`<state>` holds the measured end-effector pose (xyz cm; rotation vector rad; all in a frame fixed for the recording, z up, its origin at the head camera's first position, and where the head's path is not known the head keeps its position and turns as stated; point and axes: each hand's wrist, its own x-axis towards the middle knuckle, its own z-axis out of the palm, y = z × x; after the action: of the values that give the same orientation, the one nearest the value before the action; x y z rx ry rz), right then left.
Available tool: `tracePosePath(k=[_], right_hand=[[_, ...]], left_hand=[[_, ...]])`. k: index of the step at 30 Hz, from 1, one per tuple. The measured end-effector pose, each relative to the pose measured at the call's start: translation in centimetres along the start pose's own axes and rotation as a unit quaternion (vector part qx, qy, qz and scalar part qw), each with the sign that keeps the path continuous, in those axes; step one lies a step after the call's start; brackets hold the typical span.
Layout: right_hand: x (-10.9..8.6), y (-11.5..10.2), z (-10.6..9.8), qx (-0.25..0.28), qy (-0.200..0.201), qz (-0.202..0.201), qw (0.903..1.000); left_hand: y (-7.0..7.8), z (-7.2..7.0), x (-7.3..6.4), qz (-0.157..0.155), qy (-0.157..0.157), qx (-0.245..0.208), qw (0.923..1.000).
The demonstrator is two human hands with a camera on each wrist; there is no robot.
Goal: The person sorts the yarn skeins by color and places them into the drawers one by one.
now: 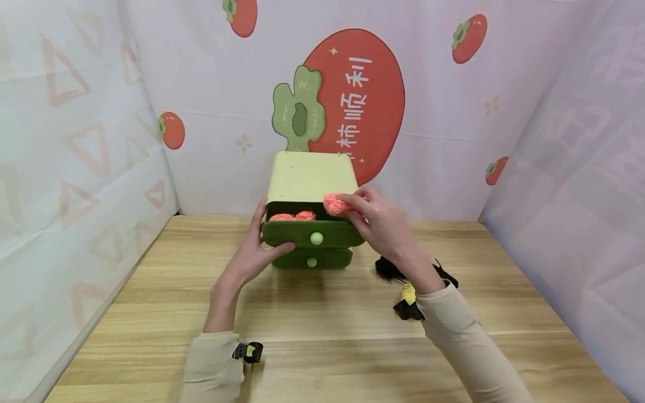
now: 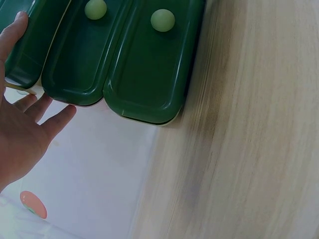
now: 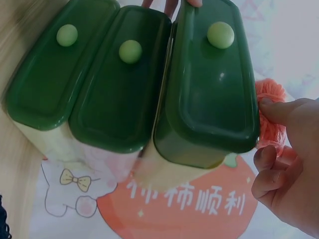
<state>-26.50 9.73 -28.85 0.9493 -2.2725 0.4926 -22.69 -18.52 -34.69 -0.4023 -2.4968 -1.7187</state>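
A small cabinet (image 1: 312,174) with a pale yellow-green top and dark green drawers stands on the table. Its top drawer (image 1: 289,233) is pulled out, and coral yarn bundles (image 1: 304,215) show inside at the left. My right hand (image 1: 387,225) pinches another coral yarn bundle (image 1: 333,205) above the drawer's right end; the right wrist view shows this yarn (image 3: 271,90) beside the drawer front. My left hand (image 1: 248,258) rests against the cabinet's left side, its fingers spread and extended in the left wrist view, the thumb reaching across the drawer front.
Black yarn (image 1: 387,268) lies on the wooden table (image 1: 322,358) to the right of the cabinet, partly behind my right forearm. Printed cloth walls (image 1: 211,67) enclose the back and sides. Two lower drawers with round knobs (image 2: 162,20) are closed.
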Motion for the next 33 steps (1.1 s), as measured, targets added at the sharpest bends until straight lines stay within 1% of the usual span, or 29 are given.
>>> tracePosePath(k=[4,10,13,16,20,22,25,28,33], right_hand=[[0.3,-0.5,0.3,-0.003,-0.018,-0.002,0.9998],[0.4,-0.5,0.4,-0.006,-0.026,0.004,0.9996],[0.4,-0.5,0.4,-0.006,-0.029,0.008,0.9995],[0.4,-0.5,0.4,-0.007,-0.031,0.01,0.9995],[0.4,-0.6,0.3,-0.004,-0.029,0.015,0.9995],[0.3,-0.6,0.3,0.0,-0.028,0.019,0.9994],[0.2,-0.7,0.3,0.007,-0.026,0.023,0.9994],[0.1,-0.7,0.3,0.011,-0.022,0.026,0.9994],[-0.1,-0.6,0.4,0.014,-0.018,0.026,0.9994]], left_hand=[[0.1,0.0,0.0,-0.006,-0.001,0.005,1.0],[0.5,0.0,-0.2,-0.013,-0.004,0.01,0.9999],[0.4,0.0,-0.1,-0.012,-0.003,0.01,0.9999],[-0.7,0.0,0.3,-0.012,0.0,0.008,0.9999],[-2.6,0.1,1.0,-0.008,0.009,0.009,0.9999],[-3.2,0.2,1.2,-0.004,0.012,0.011,0.9999],[-3.5,0.2,1.2,0.003,0.016,0.012,0.9998],[-3.6,0.3,1.2,0.007,0.018,0.009,0.9998],[-3.6,0.3,1.1,0.004,0.017,0.012,0.9998]])
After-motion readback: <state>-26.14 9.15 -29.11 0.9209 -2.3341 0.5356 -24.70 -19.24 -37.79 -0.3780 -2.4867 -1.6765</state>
